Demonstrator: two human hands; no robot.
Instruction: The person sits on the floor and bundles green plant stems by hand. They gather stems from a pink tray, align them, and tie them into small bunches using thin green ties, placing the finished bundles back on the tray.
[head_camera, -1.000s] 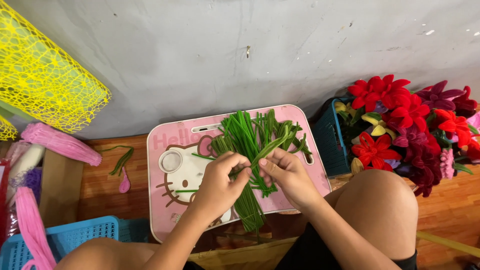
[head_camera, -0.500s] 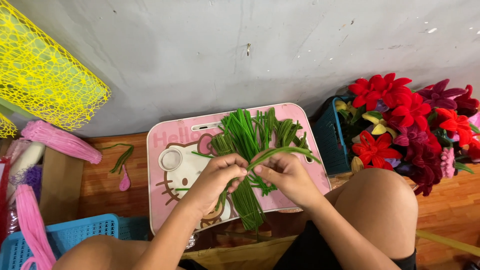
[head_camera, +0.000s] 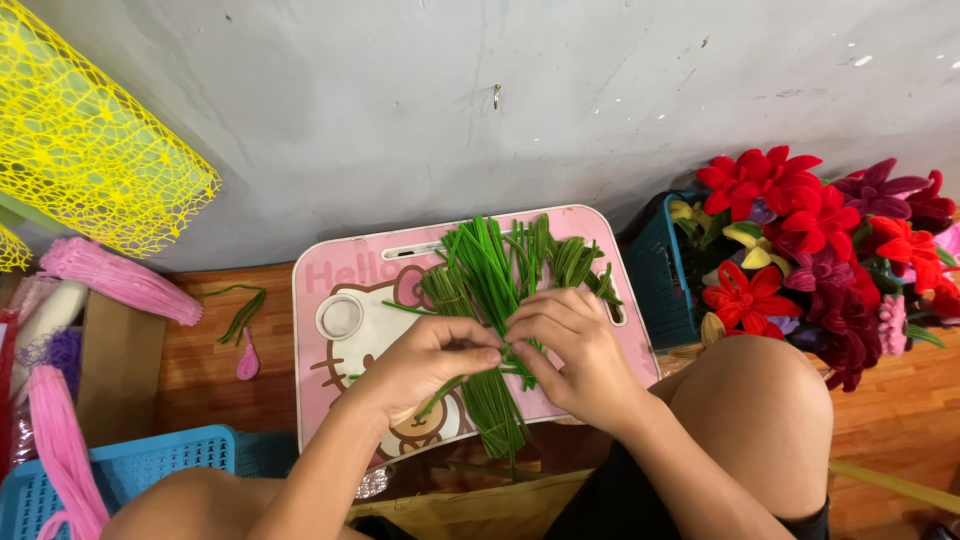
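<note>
My left hand (head_camera: 425, 362) and right hand (head_camera: 572, 350) meet fingertip to fingertip, each grip pinched on the bundle of green pipe cleaners (head_camera: 487, 300) lying on the pink desk (head_camera: 335, 290). My fingers hide the pinch point. The teal basket (head_camera: 665, 275) of flowers (head_camera: 800, 235) crowds the desk's right edge; bare wood floor (head_camera: 215, 380) lies left.

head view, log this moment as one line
left hand: pinching green stems | right hand: gripping same bunch | under: pink lap tray | right: basket of flowers

Pink lap table (head_camera: 335, 275) carries green pipe cleaners (head_camera: 490, 270).
</note>
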